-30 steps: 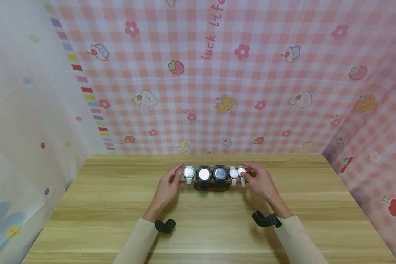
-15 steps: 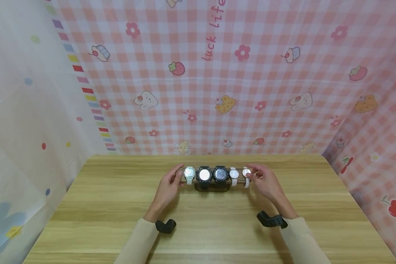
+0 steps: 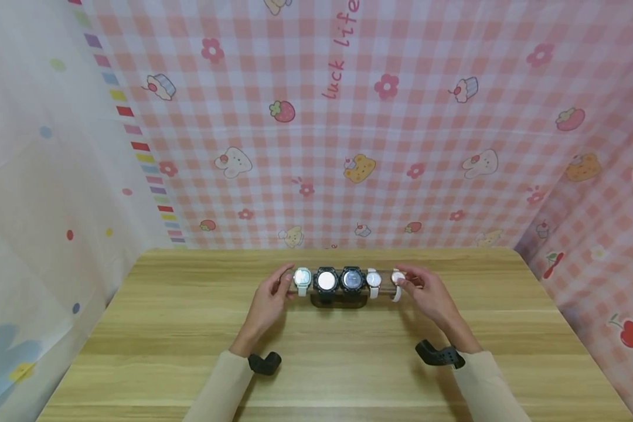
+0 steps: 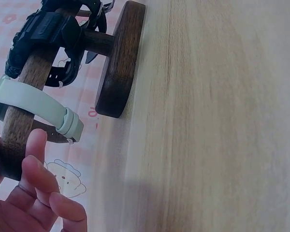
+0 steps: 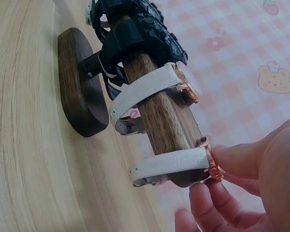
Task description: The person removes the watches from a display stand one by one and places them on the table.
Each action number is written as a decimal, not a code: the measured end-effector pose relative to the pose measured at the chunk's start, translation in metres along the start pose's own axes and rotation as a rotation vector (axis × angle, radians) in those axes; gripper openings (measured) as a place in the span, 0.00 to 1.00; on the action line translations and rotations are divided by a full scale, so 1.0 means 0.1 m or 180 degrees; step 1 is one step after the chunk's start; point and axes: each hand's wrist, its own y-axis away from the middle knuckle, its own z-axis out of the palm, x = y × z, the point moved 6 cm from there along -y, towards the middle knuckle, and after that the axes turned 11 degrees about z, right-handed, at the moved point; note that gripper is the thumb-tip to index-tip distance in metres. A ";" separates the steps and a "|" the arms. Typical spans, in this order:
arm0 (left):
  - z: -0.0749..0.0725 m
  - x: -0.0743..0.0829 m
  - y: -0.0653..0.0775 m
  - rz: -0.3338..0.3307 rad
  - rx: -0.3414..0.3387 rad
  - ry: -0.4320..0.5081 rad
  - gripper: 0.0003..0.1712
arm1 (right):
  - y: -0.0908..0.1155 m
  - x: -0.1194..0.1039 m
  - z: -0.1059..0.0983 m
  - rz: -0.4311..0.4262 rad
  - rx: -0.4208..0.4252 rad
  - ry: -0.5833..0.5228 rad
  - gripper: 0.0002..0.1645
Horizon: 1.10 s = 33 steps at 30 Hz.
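Note:
A dark wooden watch stand (image 4: 122, 60) carries several watches on its round bar. My left hand (image 3: 266, 302) grips the bar's left end, with fingers on both sides of it in the left wrist view. Beside those fingers hangs a mint-green watch (image 4: 36, 100). At the opposite end, my right hand (image 3: 431, 296) pinches the rose-gold case of a white-strapped watch (image 5: 176, 162), whose strap loops round the bar. Another white-strapped watch (image 5: 147, 91) sits further inward, a stretch of bare bar between the two. Two bulky black watches (image 3: 326, 281) occupy the middle.
The stand rests toward the back of a wooden table (image 3: 343, 363). Behind it hangs a pink checked cloth (image 3: 316, 146), and patterned cloth also lines both sides. A black strap mount (image 3: 265, 363) is worn on each wrist.
My right hand has slid the end white-strapped watch rightward along the bar, away from the other white one. The left hand keeps its grip on the left end.

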 end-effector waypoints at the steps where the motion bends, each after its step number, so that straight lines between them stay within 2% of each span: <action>1: 0.00 0.00 0.00 -0.0002 0.0000 -0.0002 0.21 | 0.00 0.01 0.00 0.0019 -0.0005 -0.0021 0.22; 8: 0.01 -0.05 -0.01 -0.0044 -0.0044 -0.0044 0.22 | 0.00 0.03 -0.02 0.0040 -0.0011 -0.0089 0.21; 15: 0.05 -0.39 -0.08 -0.0025 0.0034 -0.0059 0.22 | 0.01 0.06 -0.04 0.0057 -0.0018 -0.0138 0.21; 17: 0.04 -0.44 -0.09 -0.0006 0.0047 -0.0051 0.22 | 0.01 0.07 -0.04 0.0075 -0.0026 -0.0169 0.21; 25: 0.04 -0.45 -0.08 0.0044 0.0059 -0.0061 0.21 | 0.04 0.09 -0.07 0.0138 -0.0079 -0.0294 0.22; 33: 0.04 -0.44 -0.08 0.0026 0.0066 -0.0087 0.21 | 0.09 0.10 -0.13 0.0095 0.0029 -0.0253 0.21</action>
